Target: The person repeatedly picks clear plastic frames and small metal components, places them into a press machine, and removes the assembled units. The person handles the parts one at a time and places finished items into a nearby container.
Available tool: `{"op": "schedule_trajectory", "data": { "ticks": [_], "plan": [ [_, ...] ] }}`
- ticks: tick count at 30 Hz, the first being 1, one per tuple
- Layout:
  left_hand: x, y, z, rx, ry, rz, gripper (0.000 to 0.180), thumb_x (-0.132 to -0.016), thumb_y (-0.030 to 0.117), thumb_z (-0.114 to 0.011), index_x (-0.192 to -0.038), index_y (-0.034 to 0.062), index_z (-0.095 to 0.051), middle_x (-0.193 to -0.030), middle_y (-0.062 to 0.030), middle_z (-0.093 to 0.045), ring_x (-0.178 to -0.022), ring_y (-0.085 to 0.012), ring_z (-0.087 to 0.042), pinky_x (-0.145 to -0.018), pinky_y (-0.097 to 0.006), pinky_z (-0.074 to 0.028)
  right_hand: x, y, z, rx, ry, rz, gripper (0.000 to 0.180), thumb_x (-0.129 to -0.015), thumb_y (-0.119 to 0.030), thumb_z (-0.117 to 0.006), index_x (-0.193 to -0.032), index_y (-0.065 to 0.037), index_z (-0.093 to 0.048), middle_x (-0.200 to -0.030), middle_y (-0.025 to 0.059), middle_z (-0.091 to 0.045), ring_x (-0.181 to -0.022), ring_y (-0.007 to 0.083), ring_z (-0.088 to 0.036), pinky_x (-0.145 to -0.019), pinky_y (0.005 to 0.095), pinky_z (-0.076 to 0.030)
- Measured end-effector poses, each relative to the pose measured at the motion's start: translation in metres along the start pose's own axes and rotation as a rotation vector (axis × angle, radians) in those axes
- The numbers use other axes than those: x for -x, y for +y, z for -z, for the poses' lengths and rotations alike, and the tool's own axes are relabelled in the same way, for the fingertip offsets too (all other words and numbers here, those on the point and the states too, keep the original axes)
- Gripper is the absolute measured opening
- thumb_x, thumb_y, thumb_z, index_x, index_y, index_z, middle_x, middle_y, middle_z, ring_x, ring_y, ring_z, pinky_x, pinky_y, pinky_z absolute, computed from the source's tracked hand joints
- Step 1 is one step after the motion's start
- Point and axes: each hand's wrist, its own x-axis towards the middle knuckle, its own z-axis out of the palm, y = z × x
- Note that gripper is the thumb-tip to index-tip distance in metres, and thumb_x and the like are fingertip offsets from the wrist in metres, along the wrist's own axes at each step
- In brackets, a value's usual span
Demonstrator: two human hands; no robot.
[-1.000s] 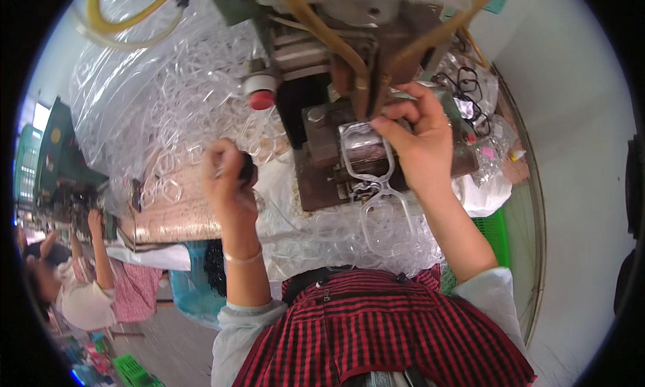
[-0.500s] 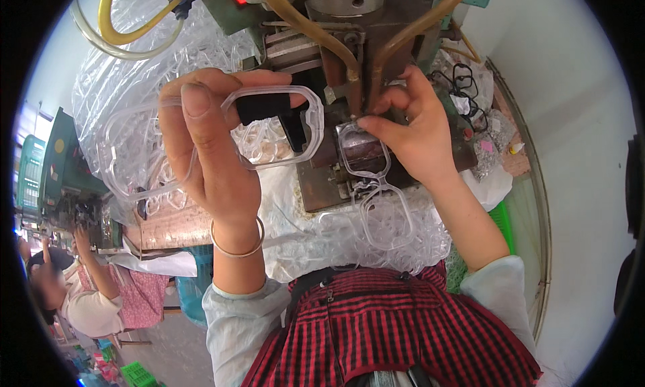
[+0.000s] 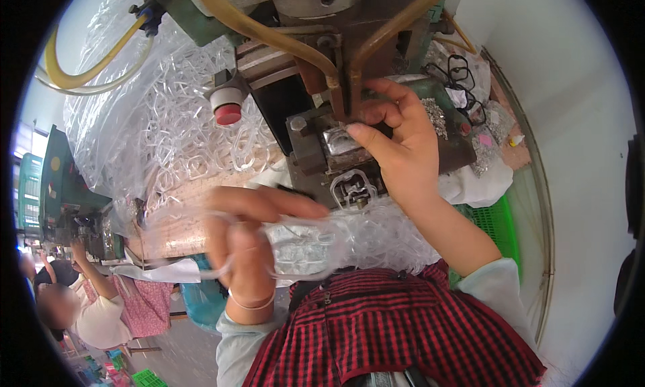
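Left hand: fingers curled around a clear plastic frame, blurred, held low before the checked apron.
Right hand: fingers bent, fingertips pressing on the press die; whether they pinch a piece cannot be told.
Machine: red button at left, yellow hoses above.
Change: half a second earlier the left hand held the frame raised near the machine; it is now lowered. The right hand stays at the die.
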Motion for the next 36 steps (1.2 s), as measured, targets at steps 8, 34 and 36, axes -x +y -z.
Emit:
{"op": "schedule_trajectory", "data": {
  "ticks": [8, 34, 36],
  "plan": [
    [-0.072, -0.003, 0.001, -0.257, 0.306, -0.399, 0.025, -0.109, 0.019, -0.039, -0.098, -0.0018, -0.046, -0.088, -0.0261, -0.070, -0.066, -0.0255, -0.069, -0.065, -0.031, -0.058, 0.000, -0.005, -0.009, -0.115, 0.001, -0.069, 0.054, -0.083, 0.005, -0.071, -0.132, 0.003, -0.050, -0.090, 0.0035, -0.066, -0.091, 0.0098, -0.061, -0.085, 0.0240, -0.048],
    [-0.018, -0.060, -0.061, 0.726, -0.265, 0.916, 0.031, -0.103, 0.036, -0.048, -0.091, 0.0074, -0.053, -0.074, -0.0222, -0.068, -0.064, -0.0255, -0.066, -0.043, -0.032, -0.049, -0.005, 0.050, 0.142, 0.814, 0.257, 0.147, 0.020, -0.093, -0.010, -0.067, -0.111, -0.002, -0.069, -0.104, 0.0108, -0.073, -0.098, 0.0208, -0.069, -0.089, 0.0324, -0.052],
    [-0.018, -0.059, -0.061, 0.728, -0.270, 0.919, 0.031, -0.103, 0.035, -0.048, -0.091, 0.0075, -0.052, -0.074, -0.0229, -0.068, -0.062, -0.0252, -0.065, -0.042, -0.032, -0.048, 0.006, 0.056, 0.144, 0.985, 0.181, 0.150, 0.018, -0.090, -0.009, -0.069, -0.106, -0.002, -0.070, -0.101, 0.0116, -0.073, -0.095, 0.0252, -0.069, -0.087, 0.0344, -0.053]
  ]
}}
